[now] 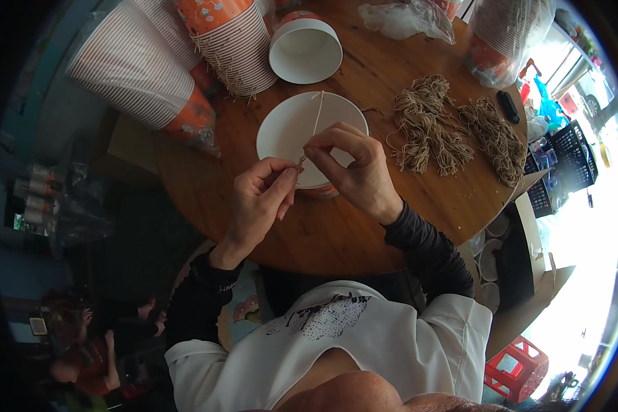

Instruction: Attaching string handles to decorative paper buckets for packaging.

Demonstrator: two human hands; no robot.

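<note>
Bearing all items, round wooden desk (364,226). Stacks of orange-and-white paper cups (185,62) lying at its far left. White paper bowl (302,123) at centre, a second bowl (305,49) on its side behind. Bundles of tan string (453,127) to the right. Left hand (261,199) and right hand (353,168), each grip pinched together on one string (316,113) that runs up over the centre bowl.

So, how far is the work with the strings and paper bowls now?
Done: cannot tell; nested bowl stacks show loose string ends. In hand: left hand and right hand pinch one string over the white bowl. Left: two string bundles lie unused on the table.
</note>
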